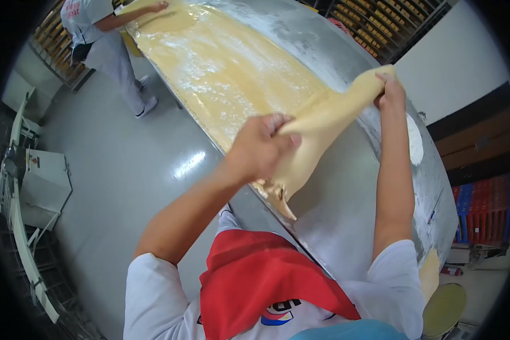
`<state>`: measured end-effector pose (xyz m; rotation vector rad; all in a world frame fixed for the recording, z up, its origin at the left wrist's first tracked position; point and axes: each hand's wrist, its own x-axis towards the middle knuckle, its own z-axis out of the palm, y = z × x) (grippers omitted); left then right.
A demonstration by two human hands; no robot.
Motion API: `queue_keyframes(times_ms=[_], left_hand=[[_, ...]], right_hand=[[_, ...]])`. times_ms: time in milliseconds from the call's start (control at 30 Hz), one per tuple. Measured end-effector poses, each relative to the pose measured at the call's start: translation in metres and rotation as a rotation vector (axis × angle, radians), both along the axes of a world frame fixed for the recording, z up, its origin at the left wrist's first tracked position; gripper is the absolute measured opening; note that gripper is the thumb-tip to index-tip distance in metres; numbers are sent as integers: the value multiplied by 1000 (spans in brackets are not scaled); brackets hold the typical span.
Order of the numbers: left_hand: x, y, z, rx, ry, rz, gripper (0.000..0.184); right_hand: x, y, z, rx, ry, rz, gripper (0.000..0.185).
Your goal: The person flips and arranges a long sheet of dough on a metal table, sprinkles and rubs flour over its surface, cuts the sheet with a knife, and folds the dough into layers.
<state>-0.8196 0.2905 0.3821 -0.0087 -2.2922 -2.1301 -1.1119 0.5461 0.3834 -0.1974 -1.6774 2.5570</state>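
A long, pale yellow sheet of dough (232,62), dusted with flour in patches, stretches along the metal table (337,195). My left hand (260,144) grips its near end by the table's left edge, thumb pressed on top. On the right, my right hand (391,90) is closed round the far corner and holds it up. Between both hands the dough is lifted and pulled taut, with a fold running back to the flat part. Below my left hand hangs a ragged, torn-looking end of the dough.
A co-worker (102,34) stands at the table's far left, one hand on the dough. A flour pile (414,139) lies along the right edge, near a pen (431,217). Racks of trays (374,25) stand behind. Red and blue crates (481,209) are at right, above a round bin (445,309).
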Motion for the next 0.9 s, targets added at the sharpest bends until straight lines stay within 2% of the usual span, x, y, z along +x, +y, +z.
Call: queue_keyframes(times_ms=[67,100,133,167,233,300,367,433,467,500,533,567,600,633,700,767,833,867,900], left_hand=[[-21,-46,18,326,-152,136,34],[-32,-68,24,338,-169,133,34],[-43,-89,29,459,-162,140,35],[-54,-110,30,578,-152,149,36],[-79,-147,25,639,-141,165,36],[-96,-180,20,694,-123,190,36],[-110,-211,15,640,-210,233,38],[-138,-246,-22,650,-189,263,38],[-148,-262,-35,481,-218,328,37],[-153,-276,-49,312,-241,388,36],[-152,-291,-73,311,-243,379,36],[-148,-307,-98,-240,-88,463,35],[-145,-314,-109,-790,85,528,35],[-136,-303,-102,-816,86,510,39],[-131,-274,-108,-937,145,381,42],[-133,-240,-112,-1059,222,267,46],[-134,-206,-115,-1238,163,205,58],[-136,-203,-129,-1257,82,116,66],[-132,-200,-142,-1297,73,119,66]], right_hand=[[-21,-51,26,-34,7,-34,33],[-30,-76,33,-55,13,-44,32],[-66,-89,27,-39,12,-16,28],[-84,-114,27,-84,-76,-134,24],[-74,-170,44,11,-104,-220,28],[-94,-207,33,50,-88,-179,28],[-107,-243,19,78,-73,-133,28],[-113,-276,3,193,-198,-59,26],[-121,-281,-19,191,-210,-65,26],[-127,-285,-41,216,-157,99,29],[-134,-288,-56,240,-95,260,32],[-129,-291,-58,237,-89,250,32],[-113,-291,-60,715,26,386,40],[-95,-292,-66,1195,135,512,48],[-72,-299,-119,1554,412,284,56],[-7,-322,-161,1910,462,487,58],[-5,-327,-157,1836,394,490,57],[-7,-324,-157,1811,447,550,56],[-9,-311,-157,1792,477,591,54]])
